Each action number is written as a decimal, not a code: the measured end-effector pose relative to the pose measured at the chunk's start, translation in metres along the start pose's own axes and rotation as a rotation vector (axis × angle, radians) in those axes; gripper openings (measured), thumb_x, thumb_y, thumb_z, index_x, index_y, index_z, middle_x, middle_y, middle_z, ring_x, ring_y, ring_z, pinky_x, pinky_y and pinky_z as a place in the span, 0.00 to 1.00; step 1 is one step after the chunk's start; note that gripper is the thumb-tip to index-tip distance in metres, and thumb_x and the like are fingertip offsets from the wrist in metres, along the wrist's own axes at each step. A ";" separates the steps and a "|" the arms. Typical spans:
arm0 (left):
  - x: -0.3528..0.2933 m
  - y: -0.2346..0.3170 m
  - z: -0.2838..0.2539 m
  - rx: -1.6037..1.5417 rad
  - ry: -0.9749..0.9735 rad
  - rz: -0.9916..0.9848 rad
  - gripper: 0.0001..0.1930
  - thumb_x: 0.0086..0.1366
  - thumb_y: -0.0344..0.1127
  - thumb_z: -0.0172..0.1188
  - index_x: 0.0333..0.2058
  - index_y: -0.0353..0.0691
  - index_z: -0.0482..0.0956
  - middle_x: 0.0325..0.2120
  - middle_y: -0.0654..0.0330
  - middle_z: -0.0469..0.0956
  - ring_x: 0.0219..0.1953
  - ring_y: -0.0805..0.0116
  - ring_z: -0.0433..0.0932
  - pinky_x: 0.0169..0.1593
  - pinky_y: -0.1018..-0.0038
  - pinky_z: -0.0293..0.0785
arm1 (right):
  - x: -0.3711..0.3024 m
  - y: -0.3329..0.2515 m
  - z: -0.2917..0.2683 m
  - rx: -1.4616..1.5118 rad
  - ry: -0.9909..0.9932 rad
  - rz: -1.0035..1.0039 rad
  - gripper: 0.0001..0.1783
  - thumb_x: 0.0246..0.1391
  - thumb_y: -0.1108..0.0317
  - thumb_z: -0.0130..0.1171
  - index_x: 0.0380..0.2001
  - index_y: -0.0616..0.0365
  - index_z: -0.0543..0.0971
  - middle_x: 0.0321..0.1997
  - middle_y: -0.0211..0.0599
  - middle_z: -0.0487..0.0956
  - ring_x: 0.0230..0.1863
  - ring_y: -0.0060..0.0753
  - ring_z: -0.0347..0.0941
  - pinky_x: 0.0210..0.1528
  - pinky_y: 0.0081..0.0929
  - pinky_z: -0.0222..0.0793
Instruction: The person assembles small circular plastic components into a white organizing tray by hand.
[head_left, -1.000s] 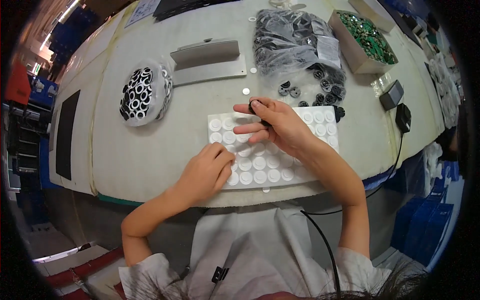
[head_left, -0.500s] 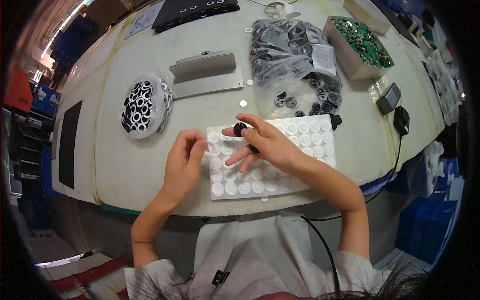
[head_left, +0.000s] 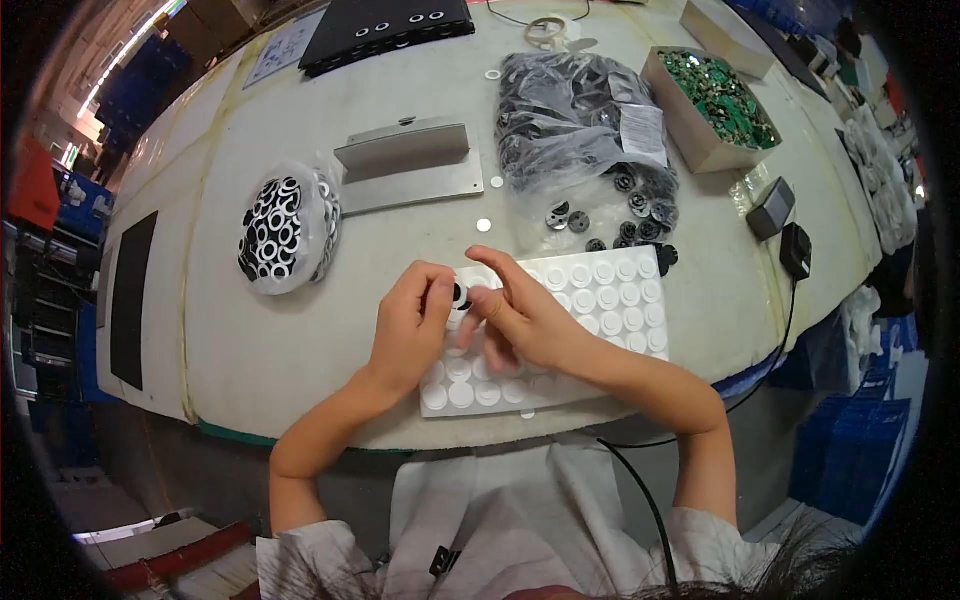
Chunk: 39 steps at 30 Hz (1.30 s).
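Note:
My hands meet over the left part of a white tray (head_left: 545,395) of several round white discs. A small round black part with a white ring face (head_left: 460,295) sits between them. My left hand (head_left: 410,325) pinches its left side with thumb and curled index finger. My right hand (head_left: 535,325) presses thumb and a finger against its right side; the index finger is raised, and the lower fingers are smeared by motion. Whether my right palm holds another black part is hidden.
A clear bag of black round parts (head_left: 565,110) lies beyond the tray, several spilling from its mouth. To the left stand a bag of black-and-white rings (head_left: 275,230) and a bent metal plate (head_left: 415,175). A box of green circuit boards (head_left: 715,105) is at the far right.
My left hand has moved right and my right hand slightly down, so they now meet at the black part. Earlier they were apart, with the black part in my right fingers.

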<state>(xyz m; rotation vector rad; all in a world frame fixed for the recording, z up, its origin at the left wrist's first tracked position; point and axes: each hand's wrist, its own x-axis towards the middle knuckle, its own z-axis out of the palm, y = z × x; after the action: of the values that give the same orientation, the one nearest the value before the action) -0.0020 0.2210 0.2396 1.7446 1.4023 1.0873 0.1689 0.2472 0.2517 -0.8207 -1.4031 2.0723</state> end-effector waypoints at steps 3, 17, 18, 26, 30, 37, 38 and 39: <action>0.001 0.004 0.002 -0.132 0.011 -0.120 0.10 0.66 0.37 0.45 0.36 0.34 0.68 0.21 0.61 0.69 0.22 0.77 0.66 0.26 0.80 0.64 | 0.009 0.017 -0.005 -0.087 0.077 -0.070 0.20 0.60 0.62 0.44 0.53 0.60 0.61 0.20 0.33 0.73 0.18 0.22 0.66 0.20 0.19 0.61; -0.008 0.003 -0.001 -0.298 -0.142 -0.099 0.16 0.66 0.29 0.44 0.51 0.36 0.64 0.26 0.61 0.73 0.28 0.77 0.70 0.37 0.81 0.69 | 0.004 0.008 0.003 -0.359 0.156 -0.202 0.12 0.59 0.66 0.43 0.38 0.64 0.70 0.22 0.38 0.73 0.21 0.31 0.68 0.25 0.27 0.63; -0.010 0.003 -0.001 -0.331 -0.168 -0.082 0.16 0.65 0.28 0.43 0.51 0.36 0.63 0.28 0.61 0.72 0.29 0.78 0.69 0.37 0.81 0.68 | 0.004 0.010 0.003 -0.348 0.171 -0.187 0.12 0.59 0.66 0.42 0.36 0.64 0.71 0.21 0.38 0.73 0.21 0.31 0.68 0.25 0.27 0.63; -0.007 0.011 -0.005 -0.233 -0.185 -0.191 0.13 0.65 0.30 0.42 0.47 0.35 0.66 0.32 0.56 0.77 0.30 0.72 0.78 0.38 0.77 0.73 | 0.006 0.004 0.004 -0.472 0.190 -0.149 0.15 0.60 0.64 0.40 0.32 0.65 0.72 0.21 0.41 0.74 0.21 0.30 0.68 0.24 0.28 0.63; -0.005 0.008 -0.011 -0.150 -0.052 -0.145 0.13 0.66 0.31 0.42 0.48 0.36 0.65 0.28 0.58 0.75 0.28 0.74 0.77 0.34 0.79 0.71 | 0.012 0.012 -0.001 -0.097 0.174 -0.054 0.11 0.59 0.65 0.41 0.38 0.60 0.69 0.20 0.33 0.69 0.20 0.25 0.64 0.21 0.23 0.60; 0.028 -0.025 -0.110 -0.044 0.543 -0.040 0.14 0.64 0.32 0.46 0.48 0.35 0.65 0.24 0.65 0.70 0.26 0.79 0.68 0.31 0.80 0.67 | 0.009 -0.004 -0.012 0.523 0.253 0.121 0.20 0.50 0.73 0.44 0.47 0.61 0.59 0.32 0.35 0.71 0.30 0.31 0.71 0.28 0.24 0.68; 0.034 -0.029 -0.129 -0.030 0.549 -0.035 0.14 0.64 0.32 0.46 0.48 0.35 0.65 0.24 0.65 0.70 0.26 0.79 0.68 0.31 0.80 0.67 | 0.008 -0.005 -0.012 0.556 0.283 0.132 0.19 0.49 0.72 0.45 0.47 0.60 0.60 0.33 0.35 0.71 0.31 0.30 0.71 0.29 0.24 0.69; 0.041 -0.034 -0.146 0.089 0.511 -0.057 0.14 0.64 0.32 0.47 0.48 0.36 0.65 0.22 0.64 0.70 0.25 0.79 0.68 0.30 0.79 0.67 | 0.007 -0.005 -0.013 0.559 0.246 0.137 0.17 0.49 0.71 0.45 0.44 0.59 0.61 0.32 0.35 0.72 0.32 0.29 0.72 0.30 0.24 0.70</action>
<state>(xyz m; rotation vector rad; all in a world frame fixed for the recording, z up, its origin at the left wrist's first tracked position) -0.1433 0.2668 0.2844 1.5344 1.8125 1.5307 0.1735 0.2622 0.2509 -0.9010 -0.6012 2.2118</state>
